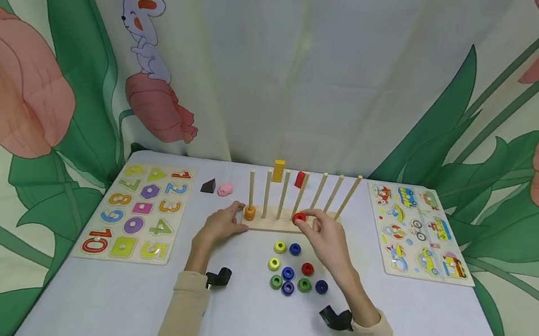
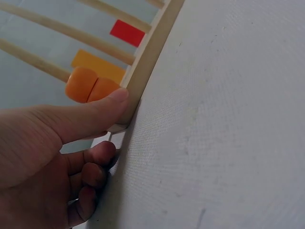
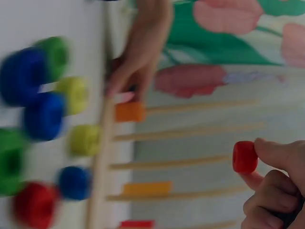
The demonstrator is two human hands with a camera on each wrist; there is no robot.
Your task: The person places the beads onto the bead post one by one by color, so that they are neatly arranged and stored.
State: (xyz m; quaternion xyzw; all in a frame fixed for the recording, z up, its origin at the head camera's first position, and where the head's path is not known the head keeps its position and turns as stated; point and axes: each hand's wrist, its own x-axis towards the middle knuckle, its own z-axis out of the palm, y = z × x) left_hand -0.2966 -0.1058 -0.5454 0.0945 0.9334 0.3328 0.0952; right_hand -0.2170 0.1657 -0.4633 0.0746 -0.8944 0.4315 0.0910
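Observation:
A wooden peg board (image 1: 269,224) with a row of upright pegs stands across the middle of the table. Two orange beads (image 2: 90,86) are stacked at the bottom of its leftmost peg. My left hand (image 1: 223,222) grips the board's left end, thumb on the front edge; its index finger is partly hidden behind the wood. Between thumb and fingertip my right hand (image 1: 323,240) pinches a red bead (image 3: 245,157). In the right wrist view that bead is held up near the peg tips, apparently not on a peg. Loose yellow, blue, green and red beads (image 1: 307,269) lie in front of the board.
A number puzzle board (image 1: 136,213) lies at left, a vehicle picture puzzle (image 1: 419,233) at right. Behind the pegs stand a yellow block (image 1: 278,171) and a red block (image 1: 300,179). A dark wedge (image 1: 208,185) and a pink piece (image 1: 226,189) sit behind my left hand.

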